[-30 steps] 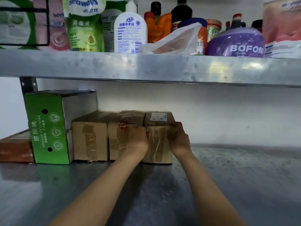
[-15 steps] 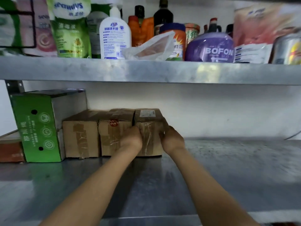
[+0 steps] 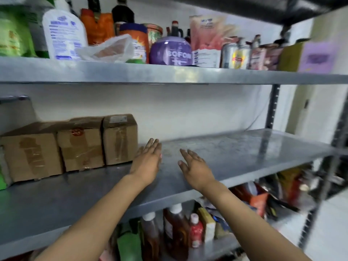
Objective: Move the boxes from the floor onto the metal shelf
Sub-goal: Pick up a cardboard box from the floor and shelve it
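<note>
Both my hands are free and hold nothing. My left hand (image 3: 147,162) is stretched over the metal shelf (image 3: 235,153) with the fingers straight and close together, palm down, just to the right of the rightmost box (image 3: 120,139). I cannot tell if it touches the shelf surface or only hovers above it. It does not touch the box. My right hand (image 3: 194,167) is a little further right from that same box, also above the shelf, with the fingers relaxed and spread a bit and the thumb pointing toward my left hand.

Three cardboard boxes stand in a row on the metal shelf, against the white wall. The rightmost box is the narrow one, with brown tape down its front and a small white label on top. To its left, touching it, is the middle box (image 3: 81,146), which has a red round sticker near the top edge. Left of that one stands the left box (image 3: 32,157), wider, also taped.

Above the rightmost box is the upper shelf (image 3: 169,75), full of bottles and packs; a white pump bottle (image 3: 65,32) is up and left of it, a purple container (image 3: 172,51) up and right. Below the metal shelf there is a lower level with some brown bottles (image 3: 176,230).
</note>
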